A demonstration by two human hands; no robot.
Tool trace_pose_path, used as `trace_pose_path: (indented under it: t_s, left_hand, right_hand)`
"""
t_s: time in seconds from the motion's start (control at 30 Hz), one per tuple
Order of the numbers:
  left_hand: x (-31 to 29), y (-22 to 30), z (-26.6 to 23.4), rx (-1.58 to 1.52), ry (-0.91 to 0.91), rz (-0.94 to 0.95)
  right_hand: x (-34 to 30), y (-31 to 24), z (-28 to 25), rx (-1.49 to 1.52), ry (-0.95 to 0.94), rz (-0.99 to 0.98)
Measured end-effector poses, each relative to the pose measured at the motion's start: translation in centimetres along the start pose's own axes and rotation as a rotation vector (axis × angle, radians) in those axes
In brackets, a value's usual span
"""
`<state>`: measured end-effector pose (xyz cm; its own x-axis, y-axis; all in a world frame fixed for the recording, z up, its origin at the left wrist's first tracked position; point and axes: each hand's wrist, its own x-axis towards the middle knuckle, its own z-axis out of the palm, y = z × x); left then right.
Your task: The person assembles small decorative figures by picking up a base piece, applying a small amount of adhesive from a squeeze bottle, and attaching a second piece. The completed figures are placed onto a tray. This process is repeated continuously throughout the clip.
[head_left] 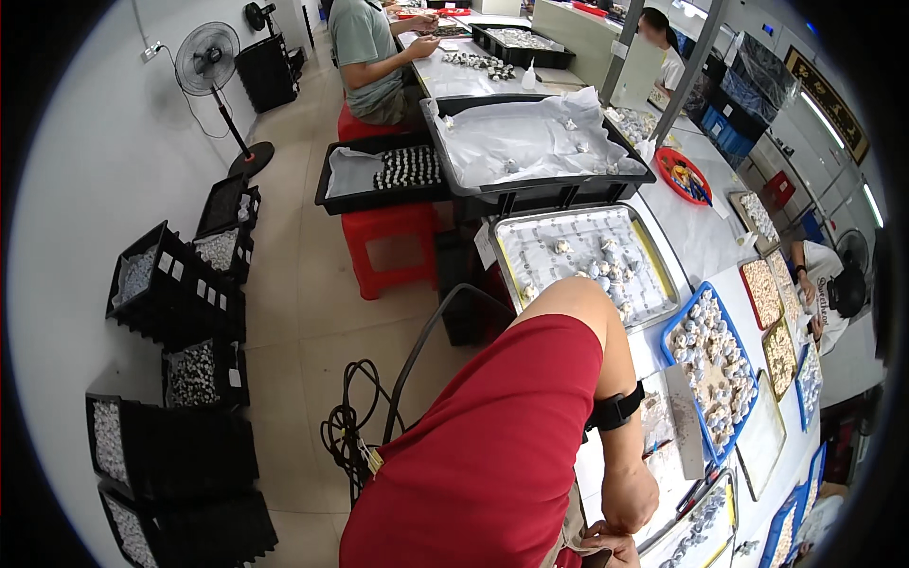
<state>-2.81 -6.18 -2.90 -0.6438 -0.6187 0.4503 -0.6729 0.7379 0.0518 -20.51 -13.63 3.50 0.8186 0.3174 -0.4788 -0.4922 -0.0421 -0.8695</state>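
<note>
My left arm, in a red sleeve with a black wrist strap, bends down along the table edge. At its end my left hand is closed, back upward, with the fingers curled under. Just below it, at the lower edge, part of my right hand shows with bent fingers beside beige cloth. What either hand holds is hidden. Nearest the hands are a tray of small grey pieces and a white box. A blue tray holds many small white-and-grey figures.
A metal tray with figures lies by my elbow, before a paper-lined black crate. Black crates line the left wall near a standing fan. Cables hang beside me. A co-worker sits beyond a red stool.
</note>
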Motion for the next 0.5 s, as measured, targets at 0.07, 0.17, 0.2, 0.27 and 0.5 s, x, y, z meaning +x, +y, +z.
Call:
trace_pose_path:
  t_s: [0.07,0.17,0.2,0.27,0.5]
  left_hand:
    - [-0.6,0.3,-1.6,-0.015,-0.028,-0.06]
    - [-0.1,-0.1,-3.0,0.038,-0.056,-0.044]
    - [0.2,-0.2,-2.9,0.041,-0.054,-0.011]
    - [0.9,-0.8,-2.3,0.041,-0.056,0.048]
    - [8.1,-2.6,-0.3,-0.06,-0.028,0.236]
  right_hand:
    - [0.8,-3.1,1.6,0.067,-0.123,-0.057]
    - [1.7,-3.5,2.1,-0.041,-0.218,-0.136]
    - [1.8,-3.1,1.7,-0.1,-0.236,-0.159]
    - [2.6,-3.3,2.1,-0.109,-0.23,-0.169]
    - [1.3,-4.0,6.8,-0.132,-0.026,-0.142]
